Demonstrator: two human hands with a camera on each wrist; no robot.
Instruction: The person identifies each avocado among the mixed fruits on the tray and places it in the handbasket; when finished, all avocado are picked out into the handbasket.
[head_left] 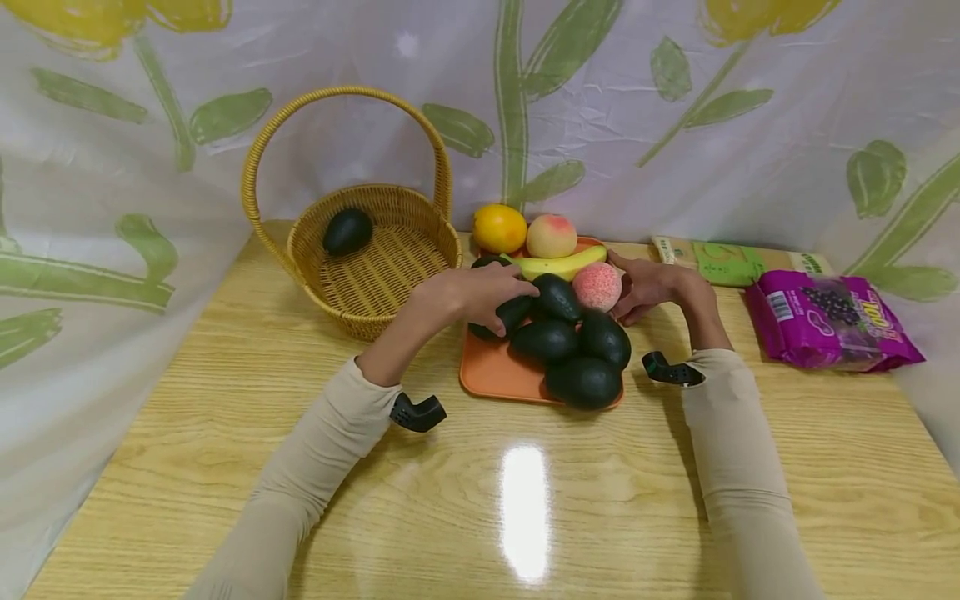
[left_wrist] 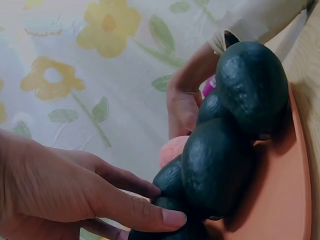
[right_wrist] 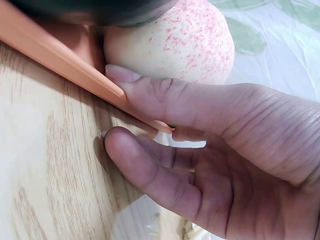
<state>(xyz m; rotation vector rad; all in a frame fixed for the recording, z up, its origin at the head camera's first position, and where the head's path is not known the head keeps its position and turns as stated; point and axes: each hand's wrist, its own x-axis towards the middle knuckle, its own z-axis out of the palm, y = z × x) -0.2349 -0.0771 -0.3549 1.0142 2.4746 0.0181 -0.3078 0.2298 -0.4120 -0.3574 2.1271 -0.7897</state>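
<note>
Flower-printed cloth (head_left: 405, 50) backs a wooden bench (head_left: 420, 533). One avocado (head_left: 348, 232) lies in the basket (head_left: 382, 265); several others (head_left: 543, 342) are left on the orange tray (head_left: 483, 375), so the work looks barely begun. The left hand (head_left: 461, 296) pinches one avocado there (head_left: 516, 314); the right hand (head_left: 647, 283) rests its thumb on the tray's rim, though I cannot tell whether its fingers grip. Another avocado (head_left: 487, 261) behind the left hand is mostly hidden.

Basket (head_left: 390, 271) (one avocado (head_left: 348, 232) inside) left of tray (head_left: 491, 367); packets (head_left: 828, 321) right of it.
</note>
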